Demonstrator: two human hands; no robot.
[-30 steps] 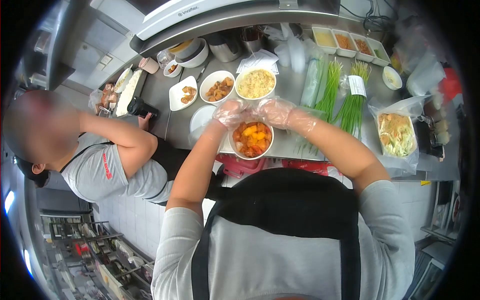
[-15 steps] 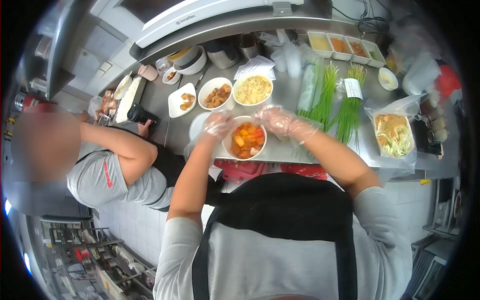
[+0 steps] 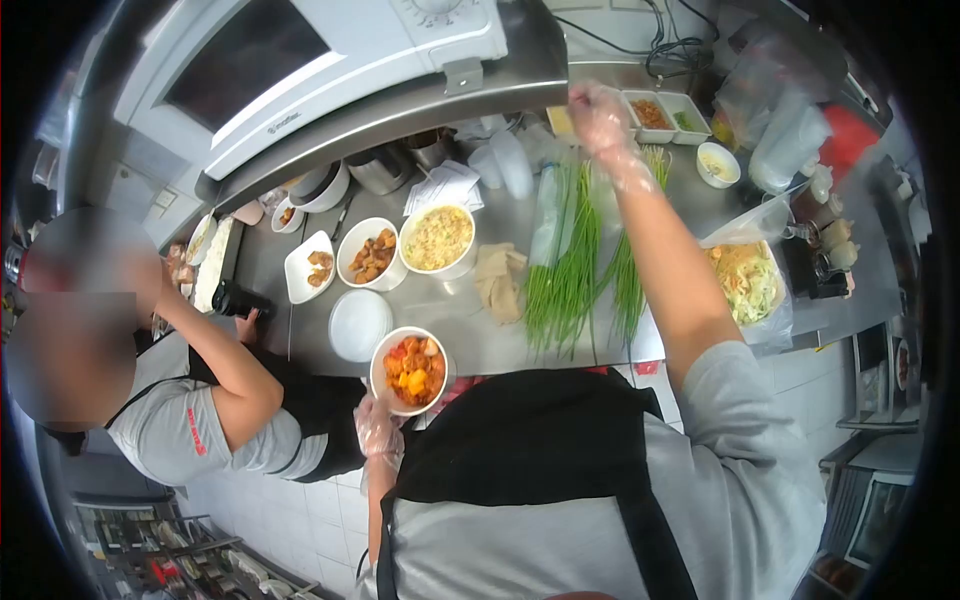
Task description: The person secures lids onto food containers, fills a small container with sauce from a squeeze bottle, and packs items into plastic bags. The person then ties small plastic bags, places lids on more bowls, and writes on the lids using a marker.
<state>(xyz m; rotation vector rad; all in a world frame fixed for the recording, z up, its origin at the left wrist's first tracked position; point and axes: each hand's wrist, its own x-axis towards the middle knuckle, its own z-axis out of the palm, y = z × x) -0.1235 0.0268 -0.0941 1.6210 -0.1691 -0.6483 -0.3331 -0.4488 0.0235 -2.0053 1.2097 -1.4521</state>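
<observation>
My left hand (image 3: pixel 378 428), in a clear plastic glove, grips the near left side of a white round bowl (image 3: pixel 448 372) at the counter's front edge. Orange-red saucy chunks (image 3: pixel 412 372) with yellow pieces fill the bowl. Gloved as well, my right hand (image 3: pixel 603 122) is stretched out over the small white topping trays at the back, with its fingers curled. Whatever they hold is hidden. Beside it are a yellow-filled tray (image 3: pixel 561 122), an orange-brown topping (image 3: pixel 650 113) and a green topping (image 3: pixel 688 121). Long green chives (image 3: pixel 572 265) lie below my right forearm.
A bowl of fried rice (image 3: pixel 438 238), a bowl of browned chunks (image 3: pixel 371 257) and a white round lid (image 3: pixel 360 325) stand left. A folded tan cloth (image 3: pixel 500 282) lies mid-counter. Bagged shredded cabbage (image 3: pixel 748 290) is right. The microwave shelf (image 3: pixel 400 115) overhangs the back. A co-worker (image 3: pixel 215 400) stands left.
My right hand has left the bowl and reached far back to the topping trays. My left hand has moved down and left with the bowl, nearer my body. The view has shifted right.
</observation>
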